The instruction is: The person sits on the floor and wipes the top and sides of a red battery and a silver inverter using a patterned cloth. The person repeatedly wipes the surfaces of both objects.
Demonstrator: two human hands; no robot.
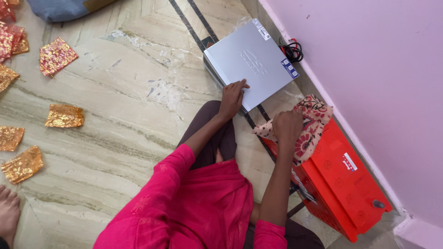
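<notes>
The left hand point(231, 97) rests flat, fingers spread apart, on the near corner of the grey metal box point(251, 62). This box lies on the floor point(124, 115) close to the wall point(369, 69), and its long axis runs slanted, from the person's knee toward the wall's foot; black and red cables point(291, 50) are coiled at its far corner. The right hand point(287, 127) is closed together on a floral cloth point(313, 121), which it presses on the top end of the red battery case point(344, 182). That case stands along the wall, its long side pointing from the cloth toward the lower right corner of the floor.

In my judgement the cloth may catch on the case's caps or terminals if it is dragged hard. The grey box can slide on the smooth stone, because only one palm steadies it, and this would pull on the cables.

Gold and red foil pouches point(64, 116) lie scattered at the floor's left edge.
</notes>
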